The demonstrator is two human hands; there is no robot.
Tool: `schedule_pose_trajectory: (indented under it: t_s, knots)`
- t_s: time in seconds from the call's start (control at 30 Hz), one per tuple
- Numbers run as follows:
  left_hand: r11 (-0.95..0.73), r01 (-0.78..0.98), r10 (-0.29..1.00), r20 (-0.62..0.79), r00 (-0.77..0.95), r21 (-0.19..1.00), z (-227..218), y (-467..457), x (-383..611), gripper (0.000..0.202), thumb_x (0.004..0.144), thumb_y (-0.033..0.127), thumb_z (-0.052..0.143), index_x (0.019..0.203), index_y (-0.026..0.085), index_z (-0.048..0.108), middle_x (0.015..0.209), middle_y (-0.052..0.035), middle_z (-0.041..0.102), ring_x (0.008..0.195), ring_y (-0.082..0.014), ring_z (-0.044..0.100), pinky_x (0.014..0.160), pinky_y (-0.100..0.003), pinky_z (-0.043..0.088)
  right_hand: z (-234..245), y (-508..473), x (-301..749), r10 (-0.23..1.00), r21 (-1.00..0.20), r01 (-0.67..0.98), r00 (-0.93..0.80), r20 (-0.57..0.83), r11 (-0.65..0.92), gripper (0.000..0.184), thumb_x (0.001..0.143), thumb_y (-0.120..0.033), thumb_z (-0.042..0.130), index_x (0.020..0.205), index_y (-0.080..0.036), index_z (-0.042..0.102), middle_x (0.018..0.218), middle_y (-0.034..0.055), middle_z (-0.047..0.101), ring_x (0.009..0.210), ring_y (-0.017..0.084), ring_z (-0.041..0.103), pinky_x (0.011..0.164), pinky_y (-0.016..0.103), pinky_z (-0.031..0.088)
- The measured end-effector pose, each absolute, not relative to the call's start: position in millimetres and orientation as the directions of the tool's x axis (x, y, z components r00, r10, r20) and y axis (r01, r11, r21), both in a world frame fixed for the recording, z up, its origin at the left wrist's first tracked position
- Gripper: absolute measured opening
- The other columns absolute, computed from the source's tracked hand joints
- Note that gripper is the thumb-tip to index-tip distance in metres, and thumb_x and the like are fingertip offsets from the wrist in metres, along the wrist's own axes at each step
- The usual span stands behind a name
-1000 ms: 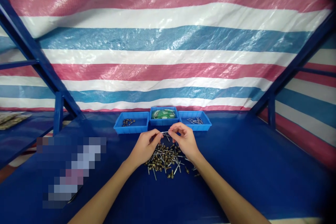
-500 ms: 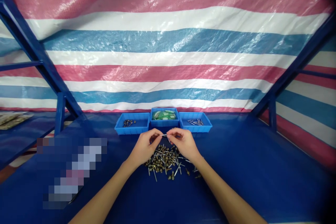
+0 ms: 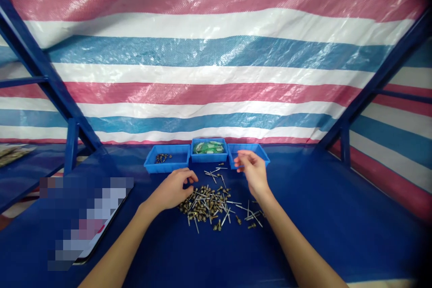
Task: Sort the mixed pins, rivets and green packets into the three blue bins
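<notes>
A mixed pile of brassy hex-head screws (image 3: 202,209) and thin silver blind rivets (image 3: 225,217) lies on the blue table. My left hand (image 3: 173,190) hovers at the pile's left edge, fingers loosely curled and apart, holding nothing visible. Over the front of the right blue bin (image 3: 265,158) is my right hand (image 3: 254,171). Its fingers are slightly bent and spread, no part shows between them, and it hides much of the bin's inside. Several loose rivets (image 3: 212,174) lie between the hands, behind the pile.
The left blue bin (image 3: 184,163) holds a few brassy screws (image 3: 162,158). In the middle bin (image 3: 209,158) are green-and-white packets (image 3: 208,147). A flat, mostly blurred device (image 3: 114,209) lies at left. Blue frame posts (image 3: 72,144) and striped sheeting (image 3: 216,94) stand around the table.
My hands have parted from above the pile, where they held a thin rivet together. The right went right to the bin; the left moved slightly left and down, and its pinch has opened.
</notes>
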State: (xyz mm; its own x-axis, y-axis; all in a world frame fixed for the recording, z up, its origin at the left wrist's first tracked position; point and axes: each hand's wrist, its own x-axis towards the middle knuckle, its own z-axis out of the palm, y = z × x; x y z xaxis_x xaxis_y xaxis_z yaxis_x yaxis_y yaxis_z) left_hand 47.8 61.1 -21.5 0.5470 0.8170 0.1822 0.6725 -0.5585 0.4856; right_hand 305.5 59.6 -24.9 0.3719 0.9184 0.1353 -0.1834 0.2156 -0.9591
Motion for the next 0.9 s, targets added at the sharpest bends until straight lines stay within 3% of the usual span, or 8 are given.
schedule_pose_trajectory:
  t_s: [0.13,0.2,0.3,0.7,0.9]
  knots:
    - [-0.545,0.695,0.814,0.099,0.572,0.469,-22,63,40,0.023,0.074,0.012,0.054,0.089,0.023,0.067,0.084,-0.0013,0.065,0.081,-0.0191,0.06,0.072,-0.028,0.045,-31,51,288,0.965,-0.938,0.237,0.012,0.262,0.252,0.015,0.08,-0.029,0.061,0.084,-0.017,0.07,0.069,0.0033,0.069,0.057,0.015,0.06,0.05,0.025,0.046]
    - [-0.532,0.705,0.819,0.072,0.57,0.469,-21,63,38,0.022,0.075,0.015,0.054,0.089,0.023,0.069,0.084,-0.0015,0.065,0.082,-0.0192,0.06,0.071,-0.027,0.045,-34,46,280,0.931,-0.823,0.437,-0.13,0.342,0.363,0.014,0.082,-0.023,0.059,0.082,-0.018,0.073,0.075,0.0037,0.071,0.063,0.015,0.061,0.06,0.027,0.047]
    - [-0.536,0.694,0.81,0.061,0.583,0.481,-20,62,39,0.017,0.079,0.02,0.055,0.086,0.023,0.07,0.085,-0.0022,0.066,0.083,-0.0191,0.061,0.072,-0.027,0.044,-36,41,273,0.886,-0.654,0.601,-0.258,0.386,0.46,0.016,0.082,-0.016,0.058,0.085,-0.019,0.074,0.078,0.0029,0.07,0.066,0.015,0.06,0.065,0.027,0.045]
    - [-0.523,0.696,0.816,0.054,0.575,0.492,-18,57,47,0.015,0.081,0.03,0.058,0.074,0.021,0.068,0.077,-0.0021,0.065,0.075,-0.0188,0.059,0.065,-0.026,0.041,-38,38,271,0.854,-0.513,0.683,-0.406,0.326,0.52,0.007,0.08,-0.02,0.065,0.079,-0.021,0.072,0.079,0.0021,0.068,0.083,0.018,0.059,0.078,0.029,0.044]
    - [-0.524,0.677,0.809,0.052,0.586,0.516,-17,54,51,0.017,0.084,0.029,0.054,0.073,0.02,0.064,0.077,-0.0025,0.063,0.081,-0.0209,0.057,0.072,-0.029,0.04,-40,38,271,0.844,-0.488,0.688,-0.434,0.317,0.537,0.01,0.083,-0.024,0.064,0.083,-0.023,0.074,0.082,0.0023,0.067,0.084,0.018,0.058,0.08,0.028,0.044]
